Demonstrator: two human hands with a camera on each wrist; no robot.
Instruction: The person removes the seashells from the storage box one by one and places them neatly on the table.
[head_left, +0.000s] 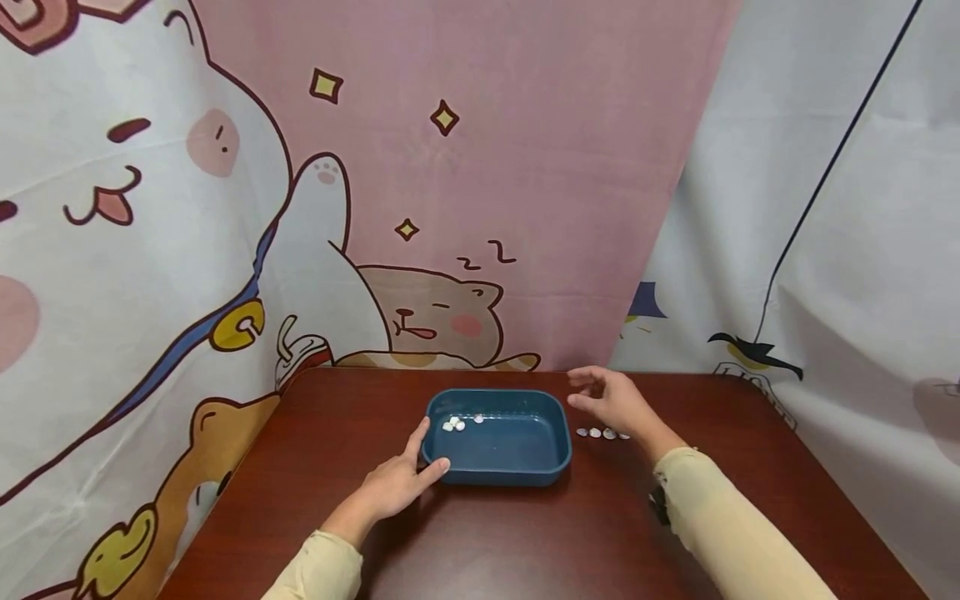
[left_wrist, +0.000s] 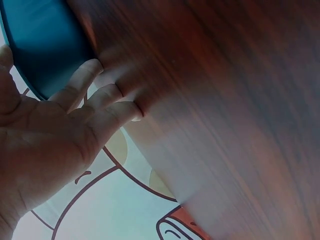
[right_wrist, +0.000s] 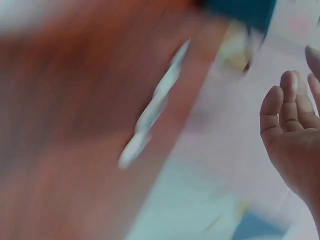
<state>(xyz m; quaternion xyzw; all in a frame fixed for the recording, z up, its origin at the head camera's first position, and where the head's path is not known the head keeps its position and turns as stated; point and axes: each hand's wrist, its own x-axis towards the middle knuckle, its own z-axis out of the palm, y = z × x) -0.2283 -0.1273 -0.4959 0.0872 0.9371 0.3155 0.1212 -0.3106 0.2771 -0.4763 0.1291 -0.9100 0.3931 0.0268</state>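
Observation:
A blue rectangular plastic basin [head_left: 495, 477] stands on the table, with several small whitish, shell-like pieces [head_left: 454, 424] towards the left of its floor. My left hand [head_left: 392, 486] rests against the basin's left side, its thumb at the near left corner. In the left wrist view the fingers of that hand [left_wrist: 55, 125] stretch out, the tips down by the basin and table. Above the table, right of the basin, hovers my right hand [head_left: 611, 402] with loosely bent fingers and nothing visible in them. Similar pale pieces [head_left: 595, 432] lie in a row below it, partly behind the forearm.
The brown wooden table [head_left: 495, 546] ends at the back and left against a cartoon-printed cloth [head_left: 555, 167]. A white cloth [head_left: 847, 208] with a dark cord hangs on the right.

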